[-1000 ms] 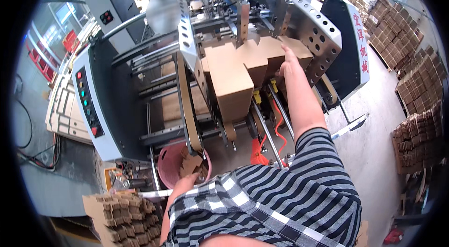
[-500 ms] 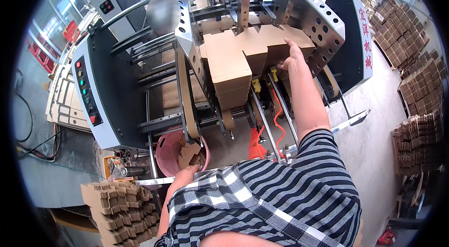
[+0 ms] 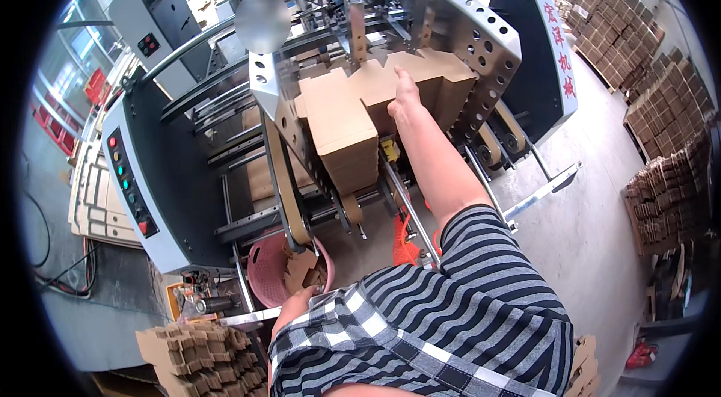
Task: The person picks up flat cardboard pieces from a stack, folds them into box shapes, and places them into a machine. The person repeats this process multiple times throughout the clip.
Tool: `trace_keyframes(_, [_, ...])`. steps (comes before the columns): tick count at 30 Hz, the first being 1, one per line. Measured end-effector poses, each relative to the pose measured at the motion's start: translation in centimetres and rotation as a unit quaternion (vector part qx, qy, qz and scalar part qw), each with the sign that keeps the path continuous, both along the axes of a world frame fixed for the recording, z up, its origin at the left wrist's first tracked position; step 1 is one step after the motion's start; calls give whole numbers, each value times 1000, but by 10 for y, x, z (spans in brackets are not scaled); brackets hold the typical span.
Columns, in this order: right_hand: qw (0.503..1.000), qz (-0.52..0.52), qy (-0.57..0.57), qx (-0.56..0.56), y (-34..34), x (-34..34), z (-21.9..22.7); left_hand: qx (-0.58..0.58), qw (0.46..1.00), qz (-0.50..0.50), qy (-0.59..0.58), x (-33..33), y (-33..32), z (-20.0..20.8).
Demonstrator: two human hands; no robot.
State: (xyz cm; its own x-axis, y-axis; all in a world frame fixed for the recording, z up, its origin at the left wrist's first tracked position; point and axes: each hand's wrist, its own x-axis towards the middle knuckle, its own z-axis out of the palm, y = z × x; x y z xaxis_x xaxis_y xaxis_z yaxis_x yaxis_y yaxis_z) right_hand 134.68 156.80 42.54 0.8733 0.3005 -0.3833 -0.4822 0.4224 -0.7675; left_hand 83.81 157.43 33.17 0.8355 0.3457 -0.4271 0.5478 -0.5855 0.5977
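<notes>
A stack of brown cardboard blanks (image 3: 342,115) stands on edge in the machine, between two silver plates punched with holes. My right hand (image 3: 406,93) reaches to the front of the stack's right part, its fingers stretched out against the cardboard and not wrapped round anything. Low in the view, my left hand (image 3: 297,305) lies by the metal rail (image 3: 259,315) at the machine's front, near the pink basket. Its fingers are mostly hidden, so their grip does not show.
Cardboard scraps fill part of the pink basket (image 3: 259,277). A control panel (image 3: 129,181) with buttons is on the machine's left side. Cut cardboard pieces (image 3: 199,359) are piled at lower left. Tall cardboard stacks (image 3: 668,111) stand on the right floor. A metal bar (image 3: 542,190) juts out at right.
My right hand has moved left and inward along the cardboard stack, its forearm now across one of the rods. The whole view has shifted a little. My left hand stays near the rail.
</notes>
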Motion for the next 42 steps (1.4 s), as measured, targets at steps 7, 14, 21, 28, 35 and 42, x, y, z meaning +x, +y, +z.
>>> trace_keyframes(7, [999, 38, -17, -20, -95, 23, 4, 8, 999, -1, 34, 3, -1, 6])
trace_keyframes(14, [967, -223, 8, -126, -72, 91, 0, -21, 998, 16, 51, -8, -5, -19])
trace_keyframes(21, [987, -162, -7, -1, -103, 136, -40, -44, 992, -39, 114, 6, -12, -15])
trace_keyframes(28, [975, 175, -9, -134, -196, 2, 42, 9, 987, -157, 41, 3, -14, -24])
trace_keyframes(35, [979, 54, -129, -147, -400, -152, 42, 72, 961, -267, -29, -25, -44, -26])
trace_keyframes(42, [927, -190, 10, -323, -644, -349, -140, 11, 940, -339, -47, -108, -108, -28])
